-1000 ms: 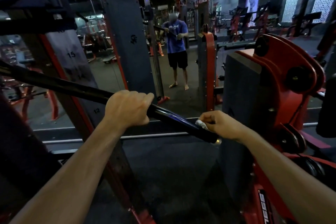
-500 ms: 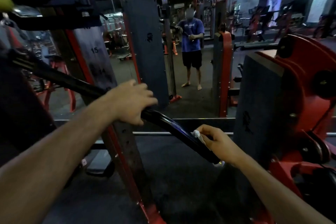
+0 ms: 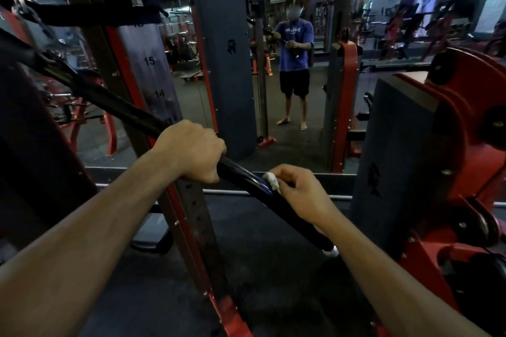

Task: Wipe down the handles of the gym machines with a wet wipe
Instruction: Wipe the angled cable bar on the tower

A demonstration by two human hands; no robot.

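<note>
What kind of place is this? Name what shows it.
A gym, most likely. A numbered weight stack stands in a red frame, a black bar is held by the left hand and wiped by the right hand, and more machines fill the background.

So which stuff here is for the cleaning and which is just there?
For the job: bar, wipe, left hand gripping the bar, right hand pinching the wipe.
Just there: red machine, numbered post, mirror.
</note>
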